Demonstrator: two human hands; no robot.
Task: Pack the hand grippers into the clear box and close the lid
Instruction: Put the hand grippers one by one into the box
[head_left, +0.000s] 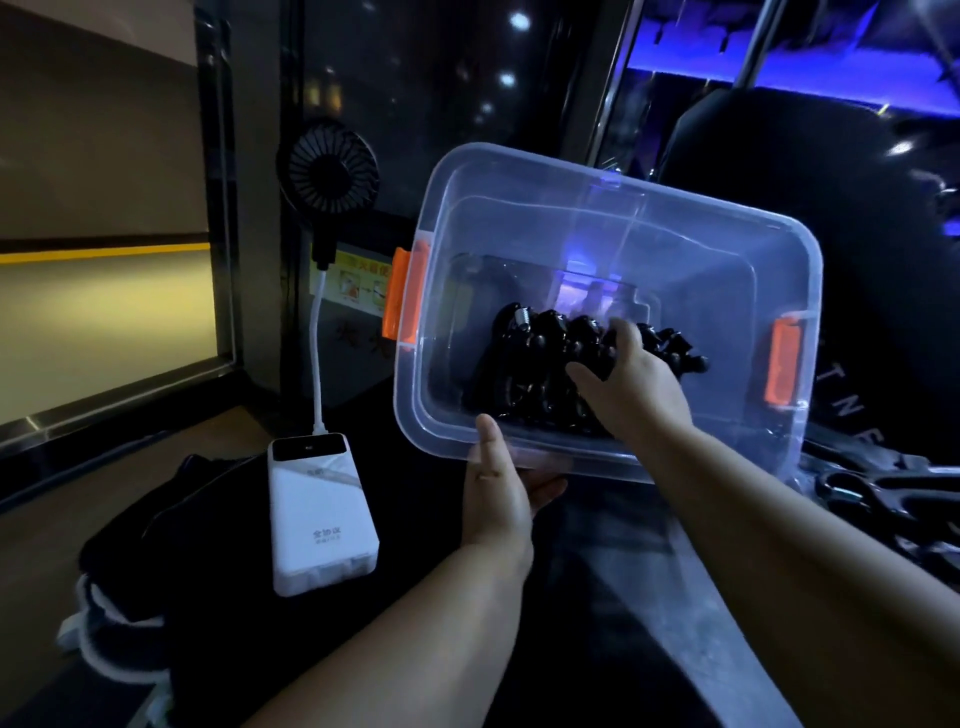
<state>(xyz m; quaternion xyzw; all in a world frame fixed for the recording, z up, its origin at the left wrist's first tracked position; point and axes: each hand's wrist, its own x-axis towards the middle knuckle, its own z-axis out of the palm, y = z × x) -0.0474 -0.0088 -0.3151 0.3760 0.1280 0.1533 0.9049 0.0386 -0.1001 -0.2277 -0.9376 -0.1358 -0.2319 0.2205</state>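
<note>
Hands apart: I see left hand (496, 499) pinching clear box (571, 218) by its near rim, thumb on top | right hand (636, 384) inside box, fingers curled on black hand grippers (540, 343) | box tilted, open-topped, orange latches (402, 296) at both ends | white power bank (322, 514) lies left of it

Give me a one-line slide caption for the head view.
Left hand holds the clear box by its near rim; right hand grips black hand grippers inside.
</note>
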